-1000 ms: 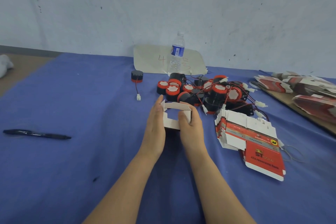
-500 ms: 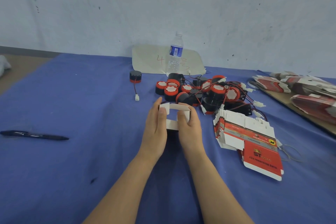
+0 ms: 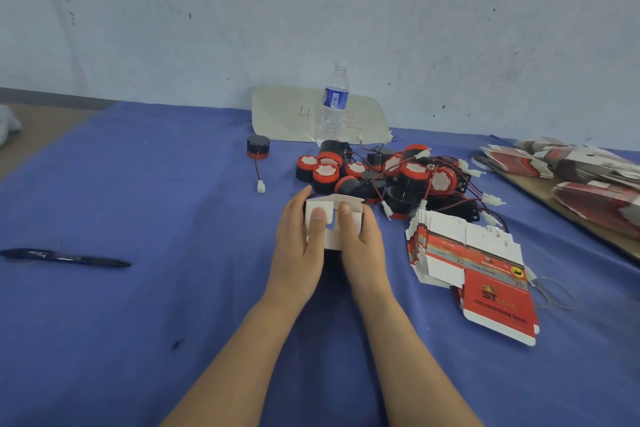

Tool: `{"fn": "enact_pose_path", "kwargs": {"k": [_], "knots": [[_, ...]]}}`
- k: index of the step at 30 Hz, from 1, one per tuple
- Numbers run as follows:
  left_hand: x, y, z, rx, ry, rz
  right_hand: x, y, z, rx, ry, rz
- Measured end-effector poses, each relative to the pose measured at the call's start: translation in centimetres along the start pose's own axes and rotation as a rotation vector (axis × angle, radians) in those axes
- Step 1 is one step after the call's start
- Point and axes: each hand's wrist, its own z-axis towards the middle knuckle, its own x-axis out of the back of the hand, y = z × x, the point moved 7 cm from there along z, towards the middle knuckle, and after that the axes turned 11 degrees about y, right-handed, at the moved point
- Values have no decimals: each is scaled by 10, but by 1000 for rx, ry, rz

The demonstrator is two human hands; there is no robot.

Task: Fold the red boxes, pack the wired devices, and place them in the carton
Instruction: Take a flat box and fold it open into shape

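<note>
- Cloth, blue, covers the table up to a pale, scuffed wall.
- Brown board at the far right edge carries several bundles of flattened red-and-white cartons.
- Heap of wired devices, black drums with red rims and white caps, lies at mid-table with red and black leads tangled through it.
- Stack of flat red boxes is fanned out just right of the hands, in front of the heap.
- Sheet of paper with a red "4" leans against the wall.
- Left hand and right hand grip the box between them, fingers curled round its sides, both thumbs pressing on its white upper flaps. It sits on the cloth just in front of the heap.
- Water bottle stands upright before the paper.
- Black pen lies well apart at the left.
- Lone device sits left of the heap, its lead trailing toward the hands.
- Rubber band lies beside the flat stack.
</note>
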Motion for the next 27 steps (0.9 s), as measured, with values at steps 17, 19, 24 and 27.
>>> {"fn": "enact_pose_path", "kwargs": {"k": [17,19,24,27], "knots": [[16,-15,10,126,127,-51,-11,-7,-9,-140,-284,103],[16,-16,11,175,128,-151,-12,-6,-9,-136,-278,97],[12,-16,12,206,107,-187,-9,-7,-5,-36,-226,8],[11,-16,10,158,70,-72,-8,-6,-4,-15,-220,-6]]}}
